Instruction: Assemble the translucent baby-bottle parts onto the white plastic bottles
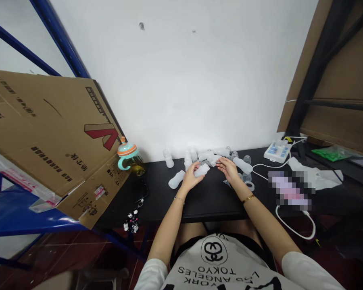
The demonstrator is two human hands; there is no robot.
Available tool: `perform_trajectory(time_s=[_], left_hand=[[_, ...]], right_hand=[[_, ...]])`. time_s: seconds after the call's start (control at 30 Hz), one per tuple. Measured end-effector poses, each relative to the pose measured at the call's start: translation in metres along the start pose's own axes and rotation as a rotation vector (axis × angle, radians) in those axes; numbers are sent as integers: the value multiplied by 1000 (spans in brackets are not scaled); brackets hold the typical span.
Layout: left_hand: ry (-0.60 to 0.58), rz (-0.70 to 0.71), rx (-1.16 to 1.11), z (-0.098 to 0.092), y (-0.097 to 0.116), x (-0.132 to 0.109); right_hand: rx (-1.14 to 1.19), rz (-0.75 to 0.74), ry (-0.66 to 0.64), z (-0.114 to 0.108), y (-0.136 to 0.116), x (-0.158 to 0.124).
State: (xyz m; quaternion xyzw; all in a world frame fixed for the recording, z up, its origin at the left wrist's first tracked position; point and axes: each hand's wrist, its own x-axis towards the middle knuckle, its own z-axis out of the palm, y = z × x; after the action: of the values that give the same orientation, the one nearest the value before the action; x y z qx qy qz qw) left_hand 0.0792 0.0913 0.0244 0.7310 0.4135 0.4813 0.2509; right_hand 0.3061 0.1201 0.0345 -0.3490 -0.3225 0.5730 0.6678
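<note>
My left hand (190,179) is closed around a frosted white bottle (201,170), which lies tilted with its neck toward the right. My right hand (228,169) has its fingertips drawn together beside a translucent piece (213,160); what they grip is too small to make out. Left of my left hand, another frosted bottle (176,180) lies on its side. A third bottle (242,165) rests just beyond my right hand. Clear domed caps (247,159) and a white ring (249,185) are scattered near it. Behind my hands several more bottles stand or lie by the wall.
On the black table (211,205), a capped bottle (168,158) and a teal-lidded jug (133,159) stand at left, near a dark phone (140,190) with a charm strap. A large cardboard box (48,133) leans beyond. At right are a power strip (277,151), cables and a blurred-out device (290,190).
</note>
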Motion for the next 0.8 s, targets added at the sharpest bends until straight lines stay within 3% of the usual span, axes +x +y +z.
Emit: perform_trajectory(time_s=[0.6, 0.8], left_hand=[[7, -68, -223, 0, 4, 1], [-4, -77, -200, -1, 5, 0]], right_hand=[[-142, -32, -74, 5, 5, -3], [-133, -26, -83, 8, 2, -5]])
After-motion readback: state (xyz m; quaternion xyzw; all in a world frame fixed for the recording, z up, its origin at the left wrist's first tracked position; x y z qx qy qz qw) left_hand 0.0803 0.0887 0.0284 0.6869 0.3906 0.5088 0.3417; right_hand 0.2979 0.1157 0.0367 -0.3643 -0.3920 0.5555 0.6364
